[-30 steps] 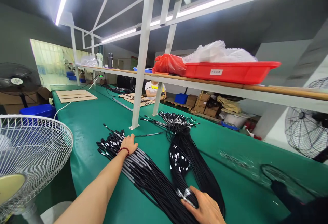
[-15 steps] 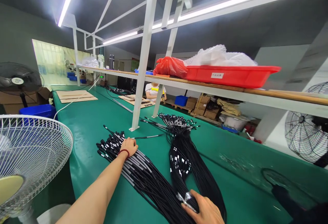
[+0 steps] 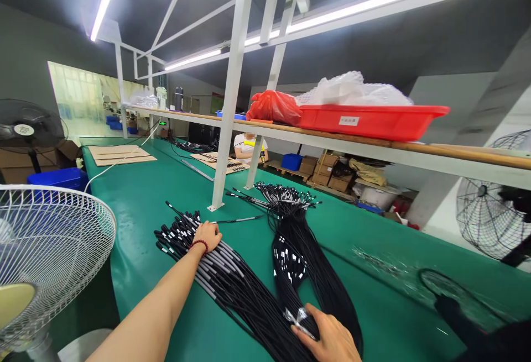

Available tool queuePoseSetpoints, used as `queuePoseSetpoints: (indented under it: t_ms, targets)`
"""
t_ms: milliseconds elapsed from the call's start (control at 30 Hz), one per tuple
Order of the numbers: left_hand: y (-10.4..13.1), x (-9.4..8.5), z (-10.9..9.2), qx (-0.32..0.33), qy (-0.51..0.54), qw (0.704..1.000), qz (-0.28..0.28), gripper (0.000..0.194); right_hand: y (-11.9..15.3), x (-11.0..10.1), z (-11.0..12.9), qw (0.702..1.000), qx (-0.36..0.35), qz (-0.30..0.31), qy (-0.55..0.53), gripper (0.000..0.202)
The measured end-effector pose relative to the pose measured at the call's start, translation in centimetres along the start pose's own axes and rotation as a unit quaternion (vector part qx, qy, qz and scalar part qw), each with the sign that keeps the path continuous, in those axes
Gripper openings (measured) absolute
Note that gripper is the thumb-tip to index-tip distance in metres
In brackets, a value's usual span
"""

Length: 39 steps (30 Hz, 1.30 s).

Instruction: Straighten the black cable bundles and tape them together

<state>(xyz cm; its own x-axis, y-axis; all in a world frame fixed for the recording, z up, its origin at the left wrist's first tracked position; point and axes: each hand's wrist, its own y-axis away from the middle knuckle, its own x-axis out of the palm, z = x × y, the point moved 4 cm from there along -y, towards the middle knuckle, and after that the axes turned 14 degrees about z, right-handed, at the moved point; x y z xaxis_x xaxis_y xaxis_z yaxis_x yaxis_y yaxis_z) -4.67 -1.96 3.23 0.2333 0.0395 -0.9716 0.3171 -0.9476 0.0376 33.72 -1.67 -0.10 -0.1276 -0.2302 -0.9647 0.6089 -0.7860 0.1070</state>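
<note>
My left hand (image 3: 208,235), with a red bead bracelet at the wrist, lies across a bundle of black cables (image 3: 244,295) just behind their connector ends, its fingers curled down over them. Grey sleeves and small white labels show near those ends. At the lower middle, my right hand (image 3: 329,333) grips a second cable bundle (image 3: 286,290) where a clear plastic tie (image 3: 299,318) goes round it. That bundle loops away and back, its far ends fanned out beside the shelf post. The undersides of both grips are hidden.
A white shelf post (image 3: 228,102) stands on the green table (image 3: 136,196) beyond my left hand. Overhead, the shelf carries a red tray (image 3: 373,124) with plastic bags. A white fan (image 3: 53,246) is close on the left. Another person (image 3: 244,149) sits across the table.
Both hands keep their places on the cable bundles. The whole view has shifted very slightly.
</note>
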Motion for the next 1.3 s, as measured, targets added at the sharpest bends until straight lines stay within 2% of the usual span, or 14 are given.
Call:
queuePoseSetpoints:
  t_ms: [500,900,1067,1300]
  targets:
    - [0.14,-0.14,-0.02,-0.002,0.003,1.000,0.000,0.026,0.18,-0.33,0.60,1.000,-0.004,-0.010,0.023,0.046]
    - [0.07,-0.03,0.31,-0.030,0.030,0.999,-0.015,0.037,0.19,-0.17,-0.10,0.997,-0.040,-0.071,-0.005,0.039]
    - [0.03,-0.04,0.35,-0.028,0.028,0.999,-0.015,0.038,0.33,-0.34,0.18,0.998,-0.036,-0.059,-0.009,0.041]
    - [0.11,-0.08,0.08,-0.002,0.008,1.000,0.001,0.026,0.24,-0.14,0.27,0.999,-0.012,-0.033,-0.005,0.044]
